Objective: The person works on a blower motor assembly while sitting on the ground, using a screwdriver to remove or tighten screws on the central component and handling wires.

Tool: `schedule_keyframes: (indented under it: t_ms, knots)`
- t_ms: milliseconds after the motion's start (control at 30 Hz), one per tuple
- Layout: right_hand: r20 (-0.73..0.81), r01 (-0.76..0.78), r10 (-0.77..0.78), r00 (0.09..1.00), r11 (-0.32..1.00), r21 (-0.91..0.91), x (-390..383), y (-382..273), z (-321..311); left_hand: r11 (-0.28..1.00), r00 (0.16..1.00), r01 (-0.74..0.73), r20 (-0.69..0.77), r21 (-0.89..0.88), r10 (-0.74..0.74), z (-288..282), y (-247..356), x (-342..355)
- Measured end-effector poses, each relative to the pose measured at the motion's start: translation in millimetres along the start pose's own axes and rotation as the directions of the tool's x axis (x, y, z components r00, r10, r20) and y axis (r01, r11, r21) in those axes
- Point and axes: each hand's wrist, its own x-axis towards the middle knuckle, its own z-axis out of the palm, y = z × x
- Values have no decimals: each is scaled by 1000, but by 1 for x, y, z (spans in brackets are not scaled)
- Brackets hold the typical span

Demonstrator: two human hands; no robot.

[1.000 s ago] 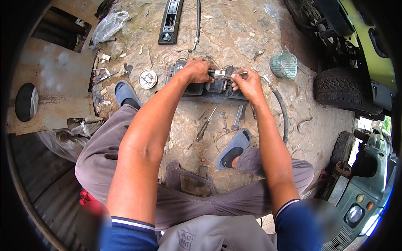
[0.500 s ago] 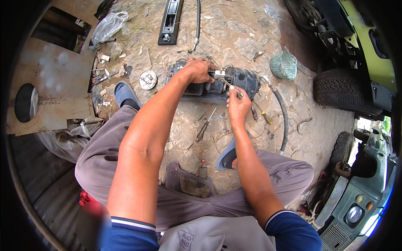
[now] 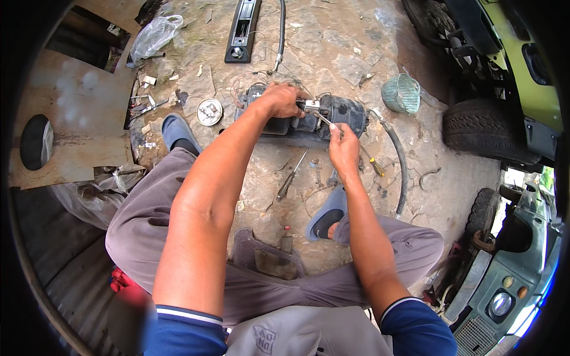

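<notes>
Pinching a slim metal tool between thumb and fingers, the right hand sits just right of the frame's centre, the tool's far end angled up and left toward a small pale fitting. The narrow hold probably suits fine control of the tip. The fitting is on or against a black cylindrical unit, which lies lengthwise across the upper middle of the frame on the stony ground. The left hand rests over the unit's left portion, fingers bent beside the fitting, likely to steady it; whether they close around anything I cannot tell, as the knuckles hide it.

Below the unit lie a dark-handled screwdriver and, farther right, a yellow-handled screwdriver, both seemingly put down within easy reach. A round tin left of the unit holds small pieces, perhaps to keep them from scattering. A black hose curves down the right side, and a pale green basket stands beyond it, toward the upper right.
</notes>
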Motion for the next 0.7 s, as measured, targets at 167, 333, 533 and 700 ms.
schedule_keyframes:
  t_ms: [167,333,533,700]
  knots:
    - [-28,441,-486,874,815,-376,1,-8,-8,1000,1000,6,23,2,-6,-3,4,-1]
    - [234,562,-529,816,626,-541,21,-30,-24,1000,1000,10,29,8,-10,-2,2,0]
    - [723,778,-290,627,272,-566,74,-120,-14,1000,1000,-3,25,12,3,1,0,3]
    - [818,803,-106,565,297,-516,70,-165,20,999,996,-33,-86,-22,31,14,-11,6]
